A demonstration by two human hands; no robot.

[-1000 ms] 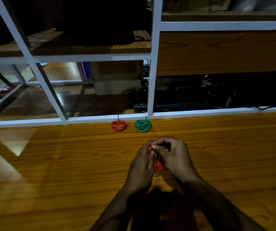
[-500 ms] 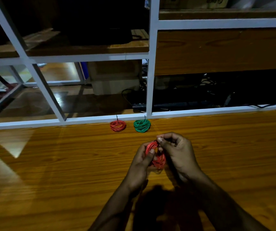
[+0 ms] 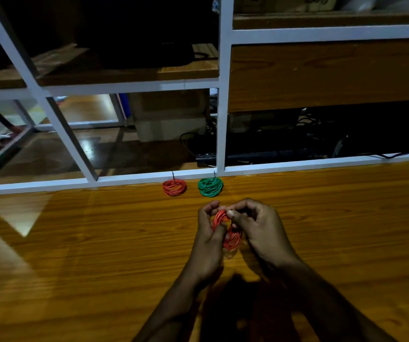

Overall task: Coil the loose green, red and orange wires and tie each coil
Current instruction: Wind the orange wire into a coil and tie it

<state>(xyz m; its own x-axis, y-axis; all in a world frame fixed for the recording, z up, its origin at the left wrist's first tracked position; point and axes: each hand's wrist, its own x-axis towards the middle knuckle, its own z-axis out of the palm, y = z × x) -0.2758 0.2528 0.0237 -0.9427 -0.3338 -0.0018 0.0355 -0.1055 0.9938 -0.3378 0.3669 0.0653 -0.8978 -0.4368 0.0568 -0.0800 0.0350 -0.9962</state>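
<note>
In the head view, a red wire coil [image 3: 227,230] is held upright between both hands above the wooden table [image 3: 75,255], near its middle. The left hand [image 3: 209,239] is curled round the coil's left side, its thumb laid across the front of the loops and its fingers [image 3: 207,208] bent over the top. The right hand [image 3: 260,230] is curled at the coil's upper right, its thumb [image 3: 230,214] and forefinger pinched at the top of the loops. What exactly is nipped between those two fingertips cannot be told; the spot is small and dark.

Compared with half a second ago, the coil is seen more edge-on, and the left fingers, then lower and on the near side, are now raised over the top of the loops. One second ago the hands were pressed closer together and most of the coil was hidden; more of its lower loops is now exposed between the palms. The hands are found at much the same place above the table.

Two finished coils are lying flat at the far edge of the table, well apart from the hands: an orange-red coil [image 3: 174,187] on the left and a green coil [image 3: 210,187] just beside it on the right, each with a short dark tie end sticking up. They are unchanged from both earlier frames. Behind them a white metal frame [image 3: 221,95] with wooden shelves is seen.
</note>
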